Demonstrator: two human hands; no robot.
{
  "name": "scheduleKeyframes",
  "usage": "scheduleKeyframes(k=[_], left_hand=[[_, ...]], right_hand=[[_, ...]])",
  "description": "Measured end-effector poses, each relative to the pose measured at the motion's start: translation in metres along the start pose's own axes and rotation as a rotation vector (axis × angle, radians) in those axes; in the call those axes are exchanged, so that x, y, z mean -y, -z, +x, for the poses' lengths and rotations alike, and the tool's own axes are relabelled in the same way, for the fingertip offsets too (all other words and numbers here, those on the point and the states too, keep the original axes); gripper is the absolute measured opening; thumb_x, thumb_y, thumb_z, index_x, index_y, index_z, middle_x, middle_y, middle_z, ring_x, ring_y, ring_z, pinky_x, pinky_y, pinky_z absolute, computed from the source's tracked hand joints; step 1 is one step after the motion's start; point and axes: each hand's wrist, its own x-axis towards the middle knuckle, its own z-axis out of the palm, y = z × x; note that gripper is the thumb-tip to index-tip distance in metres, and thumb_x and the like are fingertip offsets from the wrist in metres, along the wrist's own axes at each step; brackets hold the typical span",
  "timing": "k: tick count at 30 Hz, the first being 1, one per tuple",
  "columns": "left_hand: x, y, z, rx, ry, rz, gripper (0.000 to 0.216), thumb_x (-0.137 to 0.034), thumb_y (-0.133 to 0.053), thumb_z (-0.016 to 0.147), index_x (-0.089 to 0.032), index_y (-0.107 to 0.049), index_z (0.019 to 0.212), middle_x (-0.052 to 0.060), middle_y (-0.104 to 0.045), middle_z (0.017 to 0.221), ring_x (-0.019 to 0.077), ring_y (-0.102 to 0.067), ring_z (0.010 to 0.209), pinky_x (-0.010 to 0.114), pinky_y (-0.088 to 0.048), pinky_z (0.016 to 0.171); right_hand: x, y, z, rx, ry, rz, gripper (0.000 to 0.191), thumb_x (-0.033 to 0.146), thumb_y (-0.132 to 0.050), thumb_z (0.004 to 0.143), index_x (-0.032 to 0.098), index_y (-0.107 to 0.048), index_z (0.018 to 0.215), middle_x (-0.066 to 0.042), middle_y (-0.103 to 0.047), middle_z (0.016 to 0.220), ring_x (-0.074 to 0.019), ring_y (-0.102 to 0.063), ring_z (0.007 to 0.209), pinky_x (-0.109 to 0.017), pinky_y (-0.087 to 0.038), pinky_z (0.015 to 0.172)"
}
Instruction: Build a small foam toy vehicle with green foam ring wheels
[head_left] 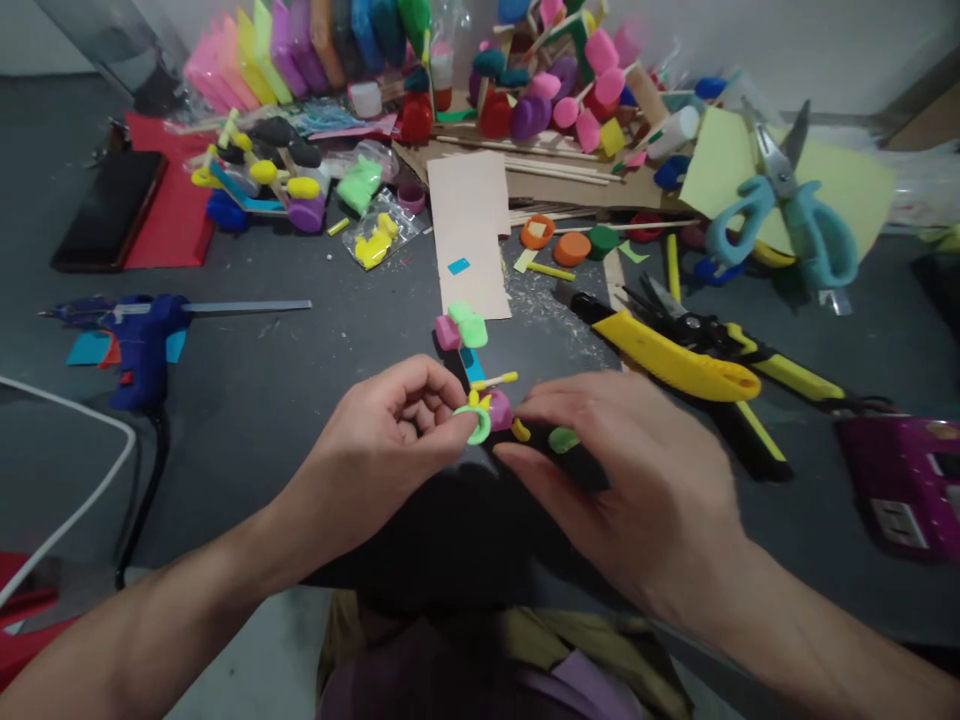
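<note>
My left hand [390, 445] pinches a small green foam ring [475, 424] at the end of a little craft model made of a blue stick [472, 365], pink and green foam blocks [461, 328] and yellow bits. My right hand [637, 480] curls its fingers around the other side of the same model, touching a pink foam piece [499, 408], a yellow bit [520, 431] and a green piece [562, 439]. Both hands meet above the dark tabletop [300, 390], near its front edge.
A blue glue gun [139, 340] lies to the left with a metal ruler [247, 307]. A yellow utility knife [675, 362], pliers [750, 350] and teal scissors [787, 215] lie to the right. Foam pieces, sticks, cardboard [469, 230] and another foam model [262, 180] crowd the back. A purple power strip [907, 485] sits far right.
</note>
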Motion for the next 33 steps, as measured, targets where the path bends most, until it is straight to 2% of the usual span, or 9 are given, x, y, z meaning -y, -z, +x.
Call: scheduleKeyframes(k=[3,7,11,14,16,21,28,33], left_hand=[[0.002,-0.002,-0.005,0.065,0.029,0.015,0.010,-0.024,-0.067,0.083,-0.018,-0.059,0.081,-0.009,-0.048,0.058,0.0041,-0.042,0.049,0.012,-0.034,0.043],[0.005,-0.003,-0.012,0.138,0.061,-0.006,0.012,-0.029,-0.064,0.088,-0.019,-0.058,0.087,-0.008,-0.053,0.057,0.0059,-0.046,0.047,0.014,-0.039,0.041],[0.005,-0.001,-0.015,0.189,0.066,-0.041,0.011,-0.031,-0.062,0.092,-0.020,-0.060,0.092,-0.006,-0.058,0.062,0.0082,-0.055,0.054,0.015,-0.047,0.045],[0.005,0.003,-0.014,0.185,0.022,-0.010,0.011,-0.031,-0.062,0.093,-0.020,-0.063,0.094,-0.004,-0.063,0.067,0.0083,-0.060,0.059,0.014,-0.047,0.047],[0.005,0.005,-0.012,0.132,-0.019,0.033,0.010,-0.030,-0.064,0.092,-0.020,-0.064,0.094,-0.004,-0.064,0.069,0.0066,-0.058,0.058,0.013,-0.044,0.047],[0.008,0.008,-0.001,-0.061,-0.076,0.133,0.014,-0.022,-0.069,0.085,-0.023,-0.068,0.099,-0.005,-0.061,0.075,0.0060,-0.054,0.062,0.015,-0.043,0.052],[0.010,0.005,0.011,-0.027,-0.368,0.427,0.018,-0.016,-0.068,0.087,-0.021,-0.072,0.104,-0.002,-0.063,0.092,0.0077,-0.057,0.075,0.020,-0.046,0.067],[0.009,0.003,0.015,-0.010,-0.432,0.504,0.013,-0.020,-0.069,0.089,-0.019,-0.072,0.101,-0.001,-0.064,0.090,0.0093,-0.058,0.078,0.021,-0.046,0.073]], right_hand=[[0.005,-0.010,-0.007,0.067,-0.125,0.169,0.014,0.030,-0.062,0.095,0.019,-0.064,0.103,-0.004,-0.074,0.083,-0.0197,-0.070,0.073,-0.032,-0.051,0.064],[0.009,-0.013,-0.006,0.083,-0.257,0.408,0.013,0.022,-0.064,0.093,0.020,-0.065,0.106,-0.001,-0.075,0.085,-0.0134,-0.070,0.070,-0.024,-0.053,0.065],[0.010,-0.009,-0.003,0.103,-0.415,0.599,0.015,0.015,-0.060,0.091,0.022,-0.067,0.102,0.000,-0.075,0.082,-0.0114,-0.069,0.067,-0.020,-0.053,0.060],[0.008,-0.006,-0.002,0.137,-0.542,0.740,0.014,0.015,-0.059,0.089,0.022,-0.068,0.097,0.002,-0.074,0.077,-0.0101,-0.067,0.063,-0.019,-0.051,0.056],[0.007,-0.005,-0.001,0.168,-0.623,0.815,0.012,0.019,-0.061,0.090,0.023,-0.069,0.097,0.001,-0.074,0.075,-0.0102,-0.066,0.063,-0.019,-0.049,0.055],[0.004,-0.004,0.004,0.204,-0.774,0.908,0.006,0.023,-0.065,0.086,0.022,-0.070,0.089,0.001,-0.071,0.071,-0.0101,-0.062,0.063,-0.018,-0.045,0.054],[0.002,-0.002,0.013,0.195,-0.833,0.923,0.007,0.026,-0.067,0.083,0.020,-0.070,0.083,0.001,-0.066,0.066,-0.0087,-0.054,0.059,-0.016,-0.042,0.050],[0.001,0.002,0.014,0.244,-0.853,0.900,0.010,0.030,-0.066,0.085,0.021,-0.070,0.082,0.001,-0.064,0.066,-0.0092,-0.051,0.057,-0.018,-0.039,0.048]])
